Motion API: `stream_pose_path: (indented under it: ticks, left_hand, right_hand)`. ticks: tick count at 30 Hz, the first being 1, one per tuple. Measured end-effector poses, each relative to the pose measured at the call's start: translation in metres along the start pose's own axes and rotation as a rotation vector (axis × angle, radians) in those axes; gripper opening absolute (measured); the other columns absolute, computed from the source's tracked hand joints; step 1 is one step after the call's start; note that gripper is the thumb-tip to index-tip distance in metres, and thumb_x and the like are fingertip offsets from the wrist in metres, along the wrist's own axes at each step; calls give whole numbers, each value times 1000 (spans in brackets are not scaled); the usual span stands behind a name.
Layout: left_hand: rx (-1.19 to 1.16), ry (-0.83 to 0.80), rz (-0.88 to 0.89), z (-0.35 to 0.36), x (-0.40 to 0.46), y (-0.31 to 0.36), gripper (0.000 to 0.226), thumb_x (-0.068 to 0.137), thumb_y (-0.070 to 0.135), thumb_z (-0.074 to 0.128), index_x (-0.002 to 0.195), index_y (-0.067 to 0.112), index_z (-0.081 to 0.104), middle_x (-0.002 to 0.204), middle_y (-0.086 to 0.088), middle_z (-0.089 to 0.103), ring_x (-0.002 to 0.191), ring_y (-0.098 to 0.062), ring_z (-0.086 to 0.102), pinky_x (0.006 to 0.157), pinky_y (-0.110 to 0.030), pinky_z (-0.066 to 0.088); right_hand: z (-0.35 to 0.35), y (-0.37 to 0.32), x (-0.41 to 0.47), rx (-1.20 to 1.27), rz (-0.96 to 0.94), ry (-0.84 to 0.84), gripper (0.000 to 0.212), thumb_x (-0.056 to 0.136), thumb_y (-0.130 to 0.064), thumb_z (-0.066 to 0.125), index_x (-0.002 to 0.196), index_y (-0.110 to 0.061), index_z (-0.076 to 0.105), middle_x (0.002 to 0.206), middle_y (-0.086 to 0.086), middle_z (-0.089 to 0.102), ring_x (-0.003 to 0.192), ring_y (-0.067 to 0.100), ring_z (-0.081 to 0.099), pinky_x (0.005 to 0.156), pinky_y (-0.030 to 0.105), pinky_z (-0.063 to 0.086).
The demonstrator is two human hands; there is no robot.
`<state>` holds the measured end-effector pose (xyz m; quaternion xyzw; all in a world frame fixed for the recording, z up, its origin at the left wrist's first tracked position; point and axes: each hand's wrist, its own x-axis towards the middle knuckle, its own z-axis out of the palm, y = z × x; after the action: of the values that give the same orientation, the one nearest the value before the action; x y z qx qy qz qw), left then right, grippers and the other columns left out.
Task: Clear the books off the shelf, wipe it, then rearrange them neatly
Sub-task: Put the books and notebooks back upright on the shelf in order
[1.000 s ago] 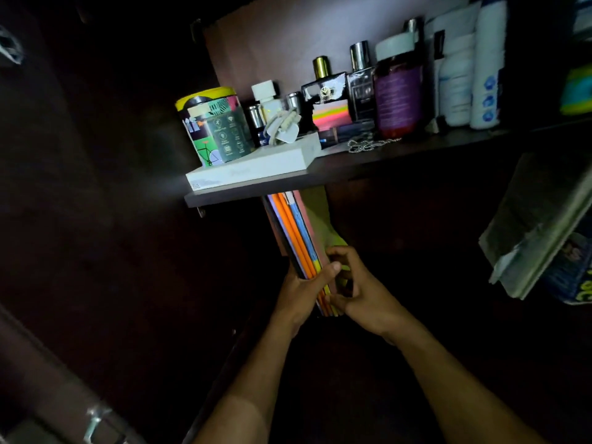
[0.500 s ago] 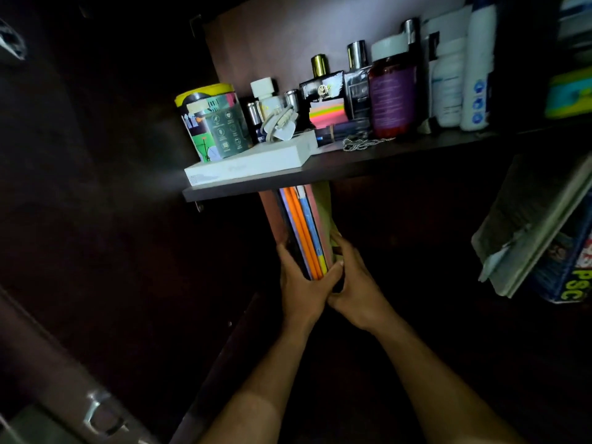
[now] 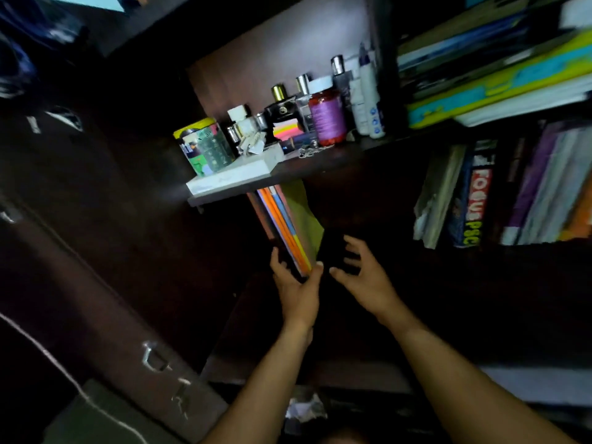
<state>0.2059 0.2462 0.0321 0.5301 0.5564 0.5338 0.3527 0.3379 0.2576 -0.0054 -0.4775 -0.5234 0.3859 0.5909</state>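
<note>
The left hand (image 3: 296, 288) grips the lower edge of the thin books (image 3: 283, 225) at the centre of the frame, thumb on their right face and fingers wrapped round the left. The right hand (image 3: 362, 277), which half a second ago was pressed against the same books from the right, has come off them and now hangs just beside them, fingers spread and holding nothing. The view has also swung, so more of the right side of the cupboard shows.

The books stand upright under the upper shelf board (image 3: 320, 165), orange and blue spines forward, a yellow-green cover (image 3: 307, 216) on their right. With both hands no longer squaring them, they look set in place, and the right hand seems free to fetch more.

On the board above sit a white box (image 3: 230, 177), a printed tin (image 3: 205, 145), perfume bottles (image 3: 282, 107) and a red jar (image 3: 326, 120). At the right of the frame, blurred, more books stand leaning (image 3: 474, 206), others stacked flat above (image 3: 493, 78).
</note>
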Motion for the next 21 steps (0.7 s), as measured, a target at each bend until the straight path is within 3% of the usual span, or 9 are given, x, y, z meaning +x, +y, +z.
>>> stream_pose_path:
  ticks: [3,7,11,13,16,19,21]
  left_hand:
    - [-40,-94,116,21,-63,20,73,91,21,75,148,37,32,141,0,52,124,-7,55,103,-30,48]
    - [-173,-619,65,68,-168,57,48,95,8,68,137,19,48,116,-5,67,88,0,70,68,-15,52]
    - [-220,-984,128,124,-282,102,22,99,12,63,121,15,61,105,-9,74,91,-14,73,79,-29,57]
    - [-257,-1136,155,141,-333,127,18,102,13,57,120,11,61,101,-6,74,87,-9,72,75,-24,58]
    - [-289,-1331,197,159,-399,161,15,105,17,51,112,17,65,95,1,73,83,-8,69,68,-21,55]
    - [-305,-1491,248,174,-444,179,11,94,38,65,99,30,71,92,4,74,89,-14,66,80,-37,50]
    - [-298,-1625,242,180,-477,186,17,92,40,67,101,26,71,90,8,73,88,-10,64,82,-36,47]
  right_hand:
    - [-44,-24,-70,25,29,102,68,90,-16,75,146,-31,39,138,1,55,116,5,61,93,21,51]
    - [-120,-65,-191,-12,43,315,49,95,-4,65,138,-21,49,124,6,66,109,11,68,97,38,56]
    - [-203,-133,-310,-261,82,640,40,93,-2,66,128,-18,53,111,6,69,99,15,69,86,24,57]
    - [-233,-166,-357,-403,120,740,44,91,-14,69,131,-19,52,115,5,67,102,15,69,91,29,56]
    - [-265,-215,-427,-647,166,780,53,87,-27,64,137,-19,49,125,7,61,105,12,68,95,37,56]
    - [-272,-261,-485,-947,256,768,49,88,-29,63,134,-19,50,125,9,60,116,20,60,100,39,48]
    - [-274,-290,-526,-1089,322,744,46,91,-33,67,132,-18,52,126,9,61,118,23,57,101,40,45]
